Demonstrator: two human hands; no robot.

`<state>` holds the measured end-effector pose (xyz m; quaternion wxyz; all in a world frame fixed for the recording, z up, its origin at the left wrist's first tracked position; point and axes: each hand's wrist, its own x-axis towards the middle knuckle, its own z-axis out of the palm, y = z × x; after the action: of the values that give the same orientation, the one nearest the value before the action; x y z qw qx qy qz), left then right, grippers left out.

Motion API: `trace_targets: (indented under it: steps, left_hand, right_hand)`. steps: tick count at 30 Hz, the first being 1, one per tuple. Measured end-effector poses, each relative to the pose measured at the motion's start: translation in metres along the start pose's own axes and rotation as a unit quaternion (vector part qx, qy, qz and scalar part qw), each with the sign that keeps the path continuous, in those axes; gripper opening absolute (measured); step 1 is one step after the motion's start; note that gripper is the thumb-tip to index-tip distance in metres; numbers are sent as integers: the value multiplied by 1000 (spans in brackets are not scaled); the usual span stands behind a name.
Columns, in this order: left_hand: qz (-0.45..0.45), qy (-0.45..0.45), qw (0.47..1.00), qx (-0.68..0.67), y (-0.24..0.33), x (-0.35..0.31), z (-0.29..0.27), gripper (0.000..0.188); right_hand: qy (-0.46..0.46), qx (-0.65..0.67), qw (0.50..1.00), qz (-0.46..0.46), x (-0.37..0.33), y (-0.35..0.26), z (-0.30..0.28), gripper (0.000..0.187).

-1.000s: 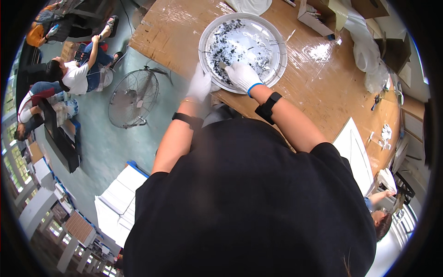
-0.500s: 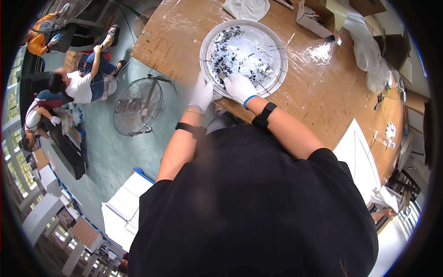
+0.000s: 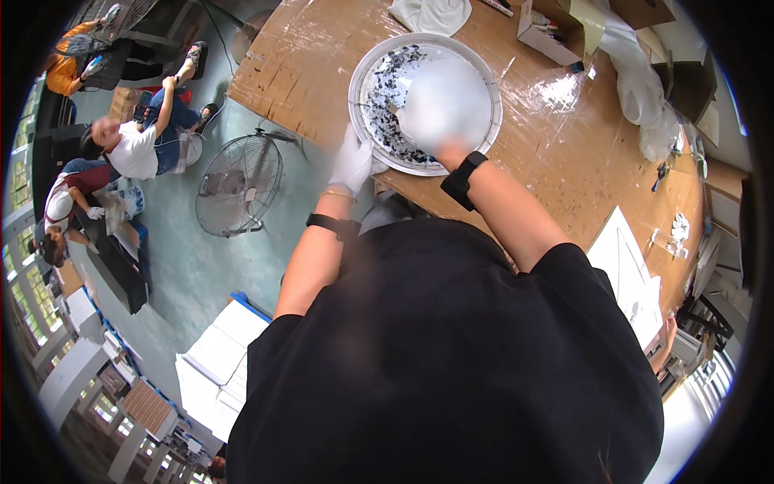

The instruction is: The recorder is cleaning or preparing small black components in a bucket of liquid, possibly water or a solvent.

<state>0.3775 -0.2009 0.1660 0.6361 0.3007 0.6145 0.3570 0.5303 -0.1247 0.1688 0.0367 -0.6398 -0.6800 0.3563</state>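
A round silvery-white pan (image 3: 358, 90) lies at the wooden table's near edge, with many small black pieces (image 3: 395, 81) scattered over its bottom. My left hand (image 3: 351, 160), in a white glove, is closed on the pan's near-left rim. My right hand (image 3: 446, 109) is over the right half of the pan, hidden by a pale round blur, so its fingers do not show. A small tan tip (image 3: 393, 107) sticks out to the left of that blur; what it belongs to cannot be made out.
White cloth (image 3: 431, 14) lies beyond the pan, an open carton (image 3: 552, 32) to its far right. Clear plastic sheeting (image 3: 641, 97) and a white panel (image 3: 625, 266) are at right. A floor fan (image 3: 240, 185) stands left of the table; several people sit farther left.
My right hand has moved away from the near rim, farther over the pan, and is now blurred. My left hand stays at the rim. At right, another person's hand and a white sheet have shifted.
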Motion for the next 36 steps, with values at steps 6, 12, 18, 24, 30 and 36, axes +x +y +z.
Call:
trace_targets:
  steps: [6, 12, 18, 24, 30, 36]
  left_hand:
    - [-14, -9, 1000, -23, 3, -1, 0, 39]
    - [27, 5, 999, 28, 12, -4, 5, 40]
    - [12, -14, 1000, -21, -3, 0, -2, 36]
    - [36, 8, 999, 11, 8, -6, 2, 45]
    - [6, 16, 1000, 22, 18, -12, 4, 44]
    - [-25, -3, 1000, 2, 9, -5, -2, 46]
  right_hand:
    - [-8, -18, 1000, -16, 1, 3, -2, 40]
    - [-29, -26, 999, -16, -1, 14, -3, 41]
    - [-15, -12, 1000, -20, 7, 15, -12, 45]
    - [-57, -6, 998, -8, 8, 3, -28, 46]
    - [16, -147, 983, -107, 22, -34, -47, 30]
    - [26, -284, 941, -185, 48, -52, -59, 23]
